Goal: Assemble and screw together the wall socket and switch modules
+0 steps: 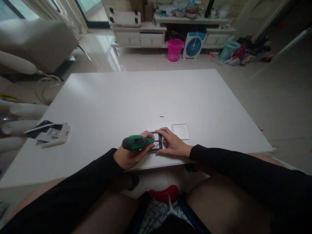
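Note:
My left hand (130, 155) is wrapped round a green-handled screwdriver (137, 142), whose shaft points right over a small dark frame part (158, 142) lying near the front edge of the white table (136, 97). My right hand (172, 143) rests on the table with its fingers pressed on the right side of that dark part. A white square plate (180, 131) lies just right of my right hand. A tiny dark screw (161, 116) lies alone on the table a little beyond the hands.
A white and black bundle of parts (50, 132) sits at the table's left edge. Beyond the table stand a pink basket (175, 49), a blue fan (193, 45), a teal basket (228, 49) and a low white cabinet (138, 35). A sofa (31, 42) is at the left.

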{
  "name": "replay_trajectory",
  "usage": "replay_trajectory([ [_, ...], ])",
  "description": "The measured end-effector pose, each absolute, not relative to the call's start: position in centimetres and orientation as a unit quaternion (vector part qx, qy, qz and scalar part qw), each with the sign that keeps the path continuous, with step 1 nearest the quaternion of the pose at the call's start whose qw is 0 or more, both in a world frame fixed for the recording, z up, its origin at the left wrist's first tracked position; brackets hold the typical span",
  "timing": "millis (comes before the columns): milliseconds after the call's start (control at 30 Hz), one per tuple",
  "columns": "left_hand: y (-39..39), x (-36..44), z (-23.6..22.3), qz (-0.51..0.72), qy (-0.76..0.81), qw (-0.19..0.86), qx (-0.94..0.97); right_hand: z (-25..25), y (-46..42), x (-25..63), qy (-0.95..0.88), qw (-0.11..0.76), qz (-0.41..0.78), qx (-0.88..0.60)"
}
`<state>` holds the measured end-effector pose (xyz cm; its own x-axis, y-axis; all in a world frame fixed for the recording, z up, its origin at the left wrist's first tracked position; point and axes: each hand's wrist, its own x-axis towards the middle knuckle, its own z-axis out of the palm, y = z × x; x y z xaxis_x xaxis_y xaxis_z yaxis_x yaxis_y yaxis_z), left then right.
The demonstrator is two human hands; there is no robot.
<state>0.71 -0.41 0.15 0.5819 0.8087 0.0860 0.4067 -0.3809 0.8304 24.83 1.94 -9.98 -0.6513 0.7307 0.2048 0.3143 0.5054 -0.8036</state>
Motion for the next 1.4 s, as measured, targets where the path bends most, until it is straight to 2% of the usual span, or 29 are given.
replay_trajectory([
  [600,-0.1,0.27,0.12,0.229,0.407,0.374,0.801,-9.83,1.89,24.91,-0.824,0.263,0.384,-0.321],
  [1400,-0.25,0.29,-0.24,0.241,0.373,0.384,0.809,-10.11,2.01,24.82,-0.83,0.28,0.369,-0.311],
])
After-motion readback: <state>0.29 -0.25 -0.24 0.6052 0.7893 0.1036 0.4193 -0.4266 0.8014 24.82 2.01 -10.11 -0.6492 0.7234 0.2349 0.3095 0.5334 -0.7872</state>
